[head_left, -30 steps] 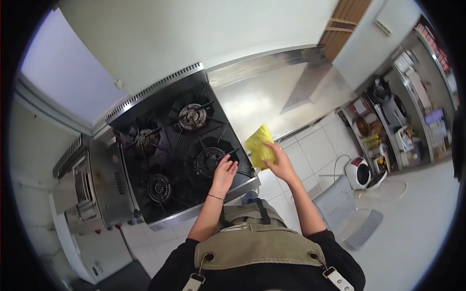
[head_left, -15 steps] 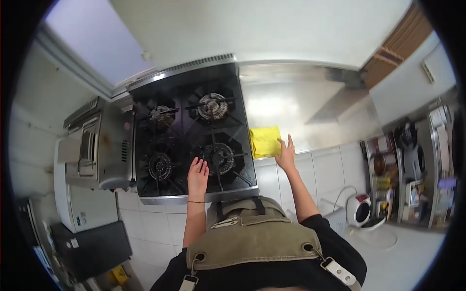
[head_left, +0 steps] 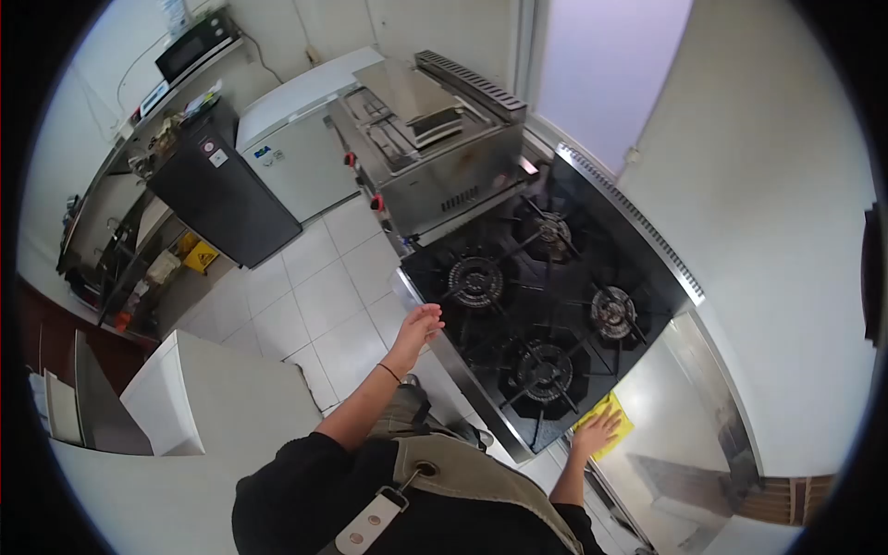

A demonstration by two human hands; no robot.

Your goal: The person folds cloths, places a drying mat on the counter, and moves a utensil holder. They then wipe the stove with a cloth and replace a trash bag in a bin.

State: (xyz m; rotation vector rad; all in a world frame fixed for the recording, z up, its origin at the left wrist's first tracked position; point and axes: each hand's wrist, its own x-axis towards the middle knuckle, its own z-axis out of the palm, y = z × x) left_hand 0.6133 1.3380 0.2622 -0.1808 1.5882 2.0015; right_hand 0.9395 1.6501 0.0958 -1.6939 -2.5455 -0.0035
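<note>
My left hand (head_left: 424, 326) hangs beside the front edge of a black gas stove (head_left: 546, 305). Its fingers are loosely bent and nothing shows in them. On the steel counter (head_left: 680, 407) next to the stove lies a folded yellow cloth (head_left: 625, 428). My right hand (head_left: 595, 433) rests flat on that cloth with its fingers spread, covering part of it. Several burners with black grates sit on the stove top.
A steel cooking unit with red knobs (head_left: 444, 180) adjoins the stove's far side. Beyond it stand a white chest (head_left: 305, 153) and a dark fridge (head_left: 227, 199). A yellow floor sign (head_left: 200, 256) is at the left. White tiles (head_left: 324, 277) cover the floor.
The view has swung left and rotated. My right hand, earlier at the cloth's right edge, now lies on top of it. My left hand has shifted from above the stove to its front edge.
</note>
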